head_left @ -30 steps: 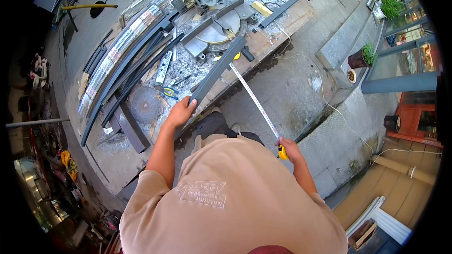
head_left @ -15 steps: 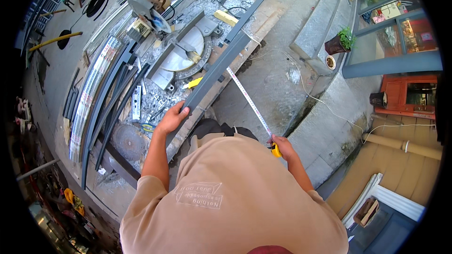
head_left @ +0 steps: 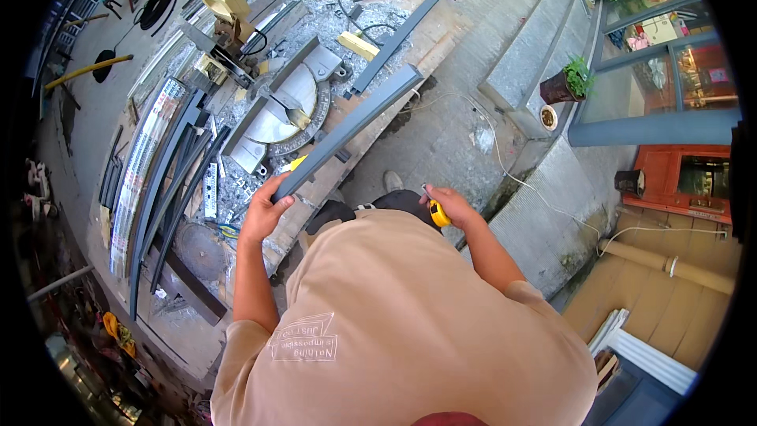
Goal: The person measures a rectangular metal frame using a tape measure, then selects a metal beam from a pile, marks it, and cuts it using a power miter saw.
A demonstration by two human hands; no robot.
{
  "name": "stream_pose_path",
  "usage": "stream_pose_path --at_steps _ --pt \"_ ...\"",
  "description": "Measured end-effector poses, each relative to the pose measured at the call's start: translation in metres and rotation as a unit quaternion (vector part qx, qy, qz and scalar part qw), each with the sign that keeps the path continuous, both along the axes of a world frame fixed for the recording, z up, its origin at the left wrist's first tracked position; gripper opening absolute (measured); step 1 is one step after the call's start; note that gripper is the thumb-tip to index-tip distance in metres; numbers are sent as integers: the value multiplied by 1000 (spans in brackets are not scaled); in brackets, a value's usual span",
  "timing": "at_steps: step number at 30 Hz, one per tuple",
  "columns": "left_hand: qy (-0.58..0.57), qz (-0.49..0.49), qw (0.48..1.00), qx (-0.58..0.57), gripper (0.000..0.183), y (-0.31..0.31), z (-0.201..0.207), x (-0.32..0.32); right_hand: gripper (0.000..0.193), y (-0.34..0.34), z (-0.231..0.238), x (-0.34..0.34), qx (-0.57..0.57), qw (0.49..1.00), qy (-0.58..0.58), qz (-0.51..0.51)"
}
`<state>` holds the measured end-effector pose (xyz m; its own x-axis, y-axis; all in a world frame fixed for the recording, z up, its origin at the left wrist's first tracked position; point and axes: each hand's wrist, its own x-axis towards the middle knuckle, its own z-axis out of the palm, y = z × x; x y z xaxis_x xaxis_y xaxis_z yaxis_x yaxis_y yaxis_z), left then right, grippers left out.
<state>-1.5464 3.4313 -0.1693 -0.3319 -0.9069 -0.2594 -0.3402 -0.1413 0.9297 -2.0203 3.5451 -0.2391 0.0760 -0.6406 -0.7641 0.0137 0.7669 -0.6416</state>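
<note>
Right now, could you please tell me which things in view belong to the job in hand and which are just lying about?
In use:
grey bar, in the left hand
yellow tape measure, in the right hand

Lying about:
yellow pole
potted plant

The left hand point(head_left: 262, 213) is closed in a firm grip, its fingers point(head_left: 271, 184) wrapped over the far side and its thumb point(head_left: 284, 203) laid across toward the right hand point(head_left: 453, 207), while the left forearm point(head_left: 254, 280) drops almost straight down behind it. Well apart from the left hand and at about the same height, the right hand is closed too, curled inward with its fingertips point(head_left: 426, 188) turned toward the other. Below it, the right forearm point(head_left: 493, 251) slants back and outward to the right.
</note>
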Motion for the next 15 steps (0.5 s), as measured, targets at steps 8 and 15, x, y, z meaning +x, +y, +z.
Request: stream_pose_path --at_steps 8,15 --pt "-23 148 989 -7 62 52 -11 -4 53 -111 12 -55 -93 986 -14 140" --pt "9 276 959 68 62 107 -14 -21 52 -146 48 -68 -150 961 -25 231"
